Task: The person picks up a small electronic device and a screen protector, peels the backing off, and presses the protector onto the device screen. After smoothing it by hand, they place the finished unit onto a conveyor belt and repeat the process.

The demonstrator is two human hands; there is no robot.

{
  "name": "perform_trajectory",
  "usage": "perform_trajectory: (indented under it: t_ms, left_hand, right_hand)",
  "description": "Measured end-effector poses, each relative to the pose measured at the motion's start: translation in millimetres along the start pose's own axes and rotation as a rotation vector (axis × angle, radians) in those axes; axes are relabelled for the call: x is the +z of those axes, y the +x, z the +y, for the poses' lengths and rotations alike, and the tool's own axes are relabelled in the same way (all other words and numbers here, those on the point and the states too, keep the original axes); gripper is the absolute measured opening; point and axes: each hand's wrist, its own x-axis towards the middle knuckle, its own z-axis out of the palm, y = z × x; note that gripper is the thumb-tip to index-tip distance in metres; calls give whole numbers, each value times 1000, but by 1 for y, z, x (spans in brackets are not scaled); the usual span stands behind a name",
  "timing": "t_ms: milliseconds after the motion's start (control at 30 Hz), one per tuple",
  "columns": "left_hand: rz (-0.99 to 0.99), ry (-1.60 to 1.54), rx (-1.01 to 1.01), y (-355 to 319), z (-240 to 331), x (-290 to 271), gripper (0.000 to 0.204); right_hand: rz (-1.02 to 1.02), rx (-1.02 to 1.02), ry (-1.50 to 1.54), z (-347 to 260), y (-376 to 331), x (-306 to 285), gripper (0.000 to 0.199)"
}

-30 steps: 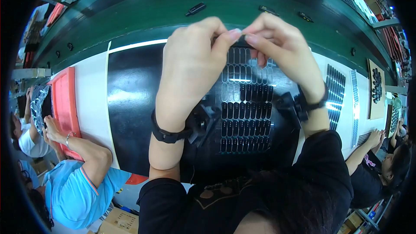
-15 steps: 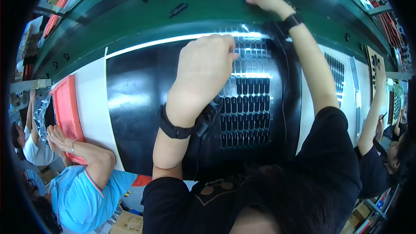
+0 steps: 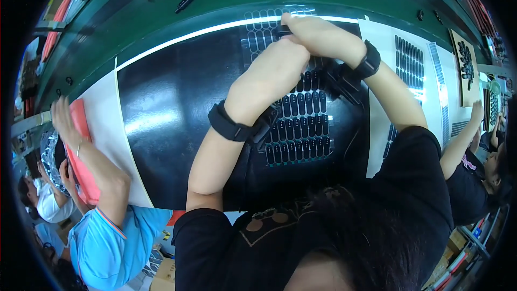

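My left hand (image 3: 272, 70) is closed, its fingers curled under and meeting my right hand above a clear plastic tray (image 3: 257, 36) with oval slots. Anything inside the left fist is hidden. My right hand (image 3: 323, 35) is closed too, with a small black part (image 3: 283, 31) showing at its fingertips, close to the left fingers. The tray's nearer rows hold several black oval pieces (image 3: 298, 128); slots at its far end are unfilled. It lies on a black mat (image 3: 177, 129).
Beyond the mat runs a green belt (image 3: 226, 0) with scattered black parts, one long (image 3: 186, 1). At left, a co-worker in blue (image 3: 116, 242) works by a red bin (image 3: 83, 156). On the right lie another filled tray (image 3: 409, 64) and a board of black parts (image 3: 466, 67).
My right hand has come back from the belt to my left hand, bringing a small black part. The view has shifted, and parts on the belt appear further left.
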Motion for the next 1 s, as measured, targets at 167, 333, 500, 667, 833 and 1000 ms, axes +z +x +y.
perform_trajectory:
  t_ms: [167, 333, 500, 667, 833, 1000]
  left_hand:
    - [169, 71, 202, -24, 39, -35, 6]
    - [422, -277, 28, -44, 57, -77, 23]
    - [658, -691, -35, -55, 52, -92, 41]
    - [758, -863, -11, -59, 58, -96, 45]
    - [836, -675, -96, -57, 54, -94, 44]
    - [813, -844, -54, -55, 50, -94, 41]
  right_hand:
    - [8, -56, 67, 5, 1, -2, 32]
    - [481, -507, 181, 13, 11, -3, 28]
    - [638, -472, 234, -43, -20, -47, 24]
    - [604, -468, 611, -74, -36, -53, 32]
    - [584, -395, 641, -80, -51, -58, 32]
    - [619, -394, 648, -84, -56, -59, 33]
